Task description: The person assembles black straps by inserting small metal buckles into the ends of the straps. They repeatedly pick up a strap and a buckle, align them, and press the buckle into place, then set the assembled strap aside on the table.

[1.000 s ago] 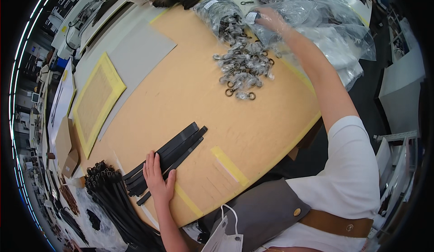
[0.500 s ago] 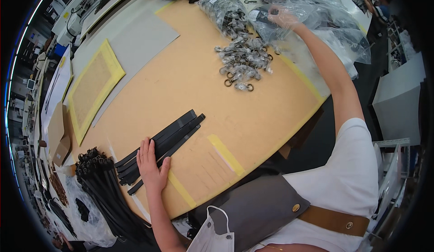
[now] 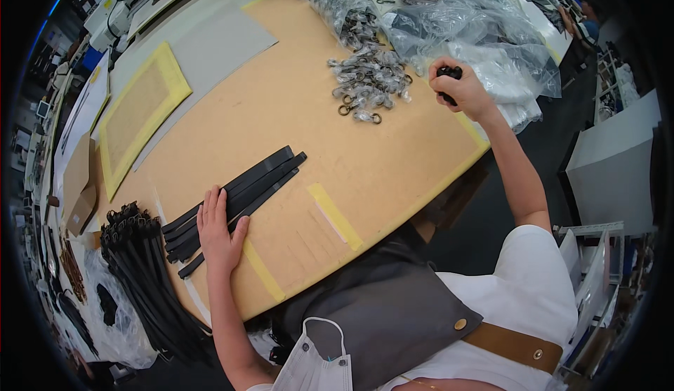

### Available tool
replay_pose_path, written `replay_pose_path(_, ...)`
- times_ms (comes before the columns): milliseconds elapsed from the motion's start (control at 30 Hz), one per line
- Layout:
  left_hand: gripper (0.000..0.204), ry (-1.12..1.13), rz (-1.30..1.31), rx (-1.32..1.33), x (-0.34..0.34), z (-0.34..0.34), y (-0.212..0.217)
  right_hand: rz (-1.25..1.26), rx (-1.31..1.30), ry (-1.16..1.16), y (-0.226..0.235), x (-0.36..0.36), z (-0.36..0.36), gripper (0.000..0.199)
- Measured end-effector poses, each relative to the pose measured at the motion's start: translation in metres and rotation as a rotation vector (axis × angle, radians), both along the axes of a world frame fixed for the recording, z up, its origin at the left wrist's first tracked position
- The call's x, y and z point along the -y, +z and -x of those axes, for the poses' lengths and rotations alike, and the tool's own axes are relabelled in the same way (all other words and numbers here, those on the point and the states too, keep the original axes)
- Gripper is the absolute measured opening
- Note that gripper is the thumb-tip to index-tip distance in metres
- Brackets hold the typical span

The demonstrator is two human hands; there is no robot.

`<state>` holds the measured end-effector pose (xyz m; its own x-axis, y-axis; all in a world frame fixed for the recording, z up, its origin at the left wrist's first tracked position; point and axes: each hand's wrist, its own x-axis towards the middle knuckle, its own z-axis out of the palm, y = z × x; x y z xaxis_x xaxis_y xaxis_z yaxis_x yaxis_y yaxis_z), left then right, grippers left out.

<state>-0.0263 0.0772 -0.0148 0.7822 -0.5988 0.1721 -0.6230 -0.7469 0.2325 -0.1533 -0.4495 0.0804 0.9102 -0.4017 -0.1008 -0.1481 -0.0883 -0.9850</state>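
Note:
My left hand (image 3: 222, 236) lies flat with its fingers stretched over several black straps (image 3: 261, 182) fanned out on the tan table. My right hand (image 3: 463, 90) is closed round a clump of small black pieces (image 3: 449, 82), raised near the table's right edge. Their exact kind cannot be made out. Left of that hand is a pile of metal swivel clasps with rings (image 3: 368, 82), many wrapped in clear plastic. More of them spill from a clear bag (image 3: 345, 6) behind the pile.
Clear plastic bags (image 3: 484, 22) cover the far right corner. At the left edge hangs a thick bundle of black straps with buckles (image 3: 137, 264). A yellow-taped board (image 3: 144, 114) and a grey sheet (image 3: 225, 40) lie at the far left. A cardboard piece (image 3: 81, 184) stands beyond.
My right hand has drawn back from the clear bags toward me and now holds a clump of black pieces. My left hand stays on the straps. The whole view has shifted slightly.

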Motion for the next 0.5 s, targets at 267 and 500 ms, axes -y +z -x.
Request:
replay_pose_path(267,0.068,0.002,0.014,0.015,-0.004,0.000,-0.004,0.996,0.240,0.283,-0.093,-0.124,-0.043,0.012)
replay_pose_path(500,0.069,-0.012,0.015,0.034,-0.005,0.002,-0.005,1.124,0.332,0.025,-0.110,-0.123,-0.081,0.013)
